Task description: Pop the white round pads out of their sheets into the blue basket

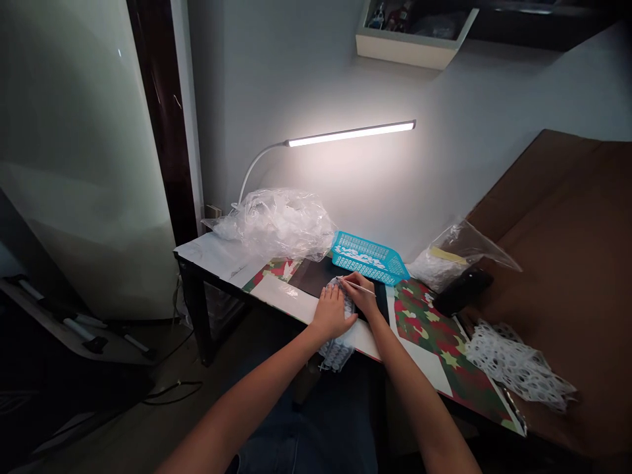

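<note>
Your left hand (332, 313) lies flat, palm down, with its fingers stretched forward, resting on a white openwork sheet (338, 356) rather than gripping it. That sheet sits at the front edge of the table (210, 253), partly on the black mat (313, 276) under your hands, and its near end hangs over the edge towards your lap. Your right hand (360, 293) is just beside the left, fingers pinched around a thin white pen-like stick (367, 290), whose rear end points out to the right; you have its front end down at the sheet, though the tip is too small to make out. Just beyond your hands stands a blue perforated basket (365, 270) with white cut pieces (358, 256) in it. To its left is a heaped clear plastic bag (286, 224), under the lit bar lamp (351, 133). To your right, a camouflage-patterned covering (429, 326) with stars spreads over the tabletop, and a crumpled white lattice sheet (518, 365) lies past it, near the brown cardboard (567, 263)
</note>
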The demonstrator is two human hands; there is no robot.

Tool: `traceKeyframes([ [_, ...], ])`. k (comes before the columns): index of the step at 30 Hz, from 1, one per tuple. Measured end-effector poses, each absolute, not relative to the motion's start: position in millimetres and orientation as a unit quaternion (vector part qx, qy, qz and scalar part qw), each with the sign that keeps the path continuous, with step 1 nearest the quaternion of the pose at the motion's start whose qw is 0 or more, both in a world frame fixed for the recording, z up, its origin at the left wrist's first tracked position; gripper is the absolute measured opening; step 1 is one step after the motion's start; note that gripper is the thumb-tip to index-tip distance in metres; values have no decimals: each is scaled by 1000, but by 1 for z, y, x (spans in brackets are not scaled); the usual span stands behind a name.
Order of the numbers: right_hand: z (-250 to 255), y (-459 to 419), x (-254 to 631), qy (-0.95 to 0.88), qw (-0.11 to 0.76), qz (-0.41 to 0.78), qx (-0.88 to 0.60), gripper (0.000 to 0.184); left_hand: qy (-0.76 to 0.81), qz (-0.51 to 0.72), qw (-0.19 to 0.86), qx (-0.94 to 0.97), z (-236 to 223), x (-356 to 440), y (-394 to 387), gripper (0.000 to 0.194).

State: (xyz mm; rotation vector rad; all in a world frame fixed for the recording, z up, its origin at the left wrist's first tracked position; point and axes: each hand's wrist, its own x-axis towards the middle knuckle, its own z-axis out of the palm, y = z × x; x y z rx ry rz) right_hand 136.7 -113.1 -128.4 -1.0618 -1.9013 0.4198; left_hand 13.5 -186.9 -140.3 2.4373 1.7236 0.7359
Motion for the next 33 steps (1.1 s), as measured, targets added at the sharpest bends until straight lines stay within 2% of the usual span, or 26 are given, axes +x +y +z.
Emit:
traceKeyframes([
  [9, -126, -119, 145, -708, 501, 273, -417, 32, 561, 249, 34, 789, -138, 13, -188, 73],
  [20, -128, -119, 147, -666, 518, 363, -395, 22, 572, 268, 35, 774, -139, 14, -189, 72],
  [26, -126, -123, 145, -692, 491, 371, -377, 25, 568, 285, 32, 771, -139, 14, -190, 67],
  [33, -125, -125, 140, -739, 463, 327, -365, 27, 569, 296, 33, 766, -136, 14, -192, 62],
])
